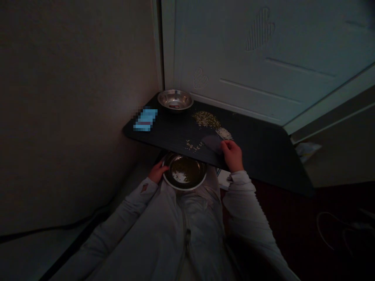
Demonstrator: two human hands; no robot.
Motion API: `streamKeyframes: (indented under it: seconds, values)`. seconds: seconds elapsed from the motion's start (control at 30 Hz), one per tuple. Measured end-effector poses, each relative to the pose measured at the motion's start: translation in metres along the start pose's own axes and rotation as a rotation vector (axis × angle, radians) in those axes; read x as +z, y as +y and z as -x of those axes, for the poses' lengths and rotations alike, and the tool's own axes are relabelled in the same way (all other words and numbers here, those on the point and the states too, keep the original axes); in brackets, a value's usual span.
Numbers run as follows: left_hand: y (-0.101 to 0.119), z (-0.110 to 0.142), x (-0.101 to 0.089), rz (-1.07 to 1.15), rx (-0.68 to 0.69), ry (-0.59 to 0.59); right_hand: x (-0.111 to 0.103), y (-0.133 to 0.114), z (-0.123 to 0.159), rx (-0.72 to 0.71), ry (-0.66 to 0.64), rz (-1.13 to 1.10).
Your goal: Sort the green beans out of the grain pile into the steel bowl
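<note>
My left hand (pixel 157 171) grips the left rim of a shiny metal bowl (pixel 201 183) at my lap, just below the front edge of a dark table (pixel 263 156). Small dark greenish grains (pixel 182 167) lie in the bowl. My right hand (pixel 233 154) is closed on a thin, rounded grey scraper (pixel 212 143), held low over the tabletop. Left of the scraper are scattered pale grains (pixel 193 146). Beyond it lie a small heap of white grains (pixel 224 133) and a larger mixed heap of pale and greenish grains (pixel 206 119).
Another metal bowl (pixel 175 100) stands at the table's back left, with a small reddish item inside. A lit, pixelated screen (pixel 145 119) is near the left edge. A wall (pixel 88 78) and a white panel with heart shapes (pixel 228 50) border the table. A pale cable (pixel 320 230) lies at lower right.
</note>
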State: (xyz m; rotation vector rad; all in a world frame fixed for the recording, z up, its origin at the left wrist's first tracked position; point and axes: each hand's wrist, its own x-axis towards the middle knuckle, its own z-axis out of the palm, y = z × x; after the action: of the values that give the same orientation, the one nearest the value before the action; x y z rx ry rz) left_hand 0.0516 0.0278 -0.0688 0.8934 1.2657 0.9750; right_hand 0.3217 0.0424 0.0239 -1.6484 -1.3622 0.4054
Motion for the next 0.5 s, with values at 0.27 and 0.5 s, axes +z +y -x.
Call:
streamKeyframes:
  seconds: [0.27,0.5]
  values:
    - [0.0014,0.0018,0.0011,0.043,0.002,-0.035,0.0004,0.0003,-0.0007,0.032,0.016,0.001]
    - [-0.0006,0.0006,0.0005,0.018,0.003,-0.028,0.0003,0.0013,0.0001,0.031,0.008,-0.024]
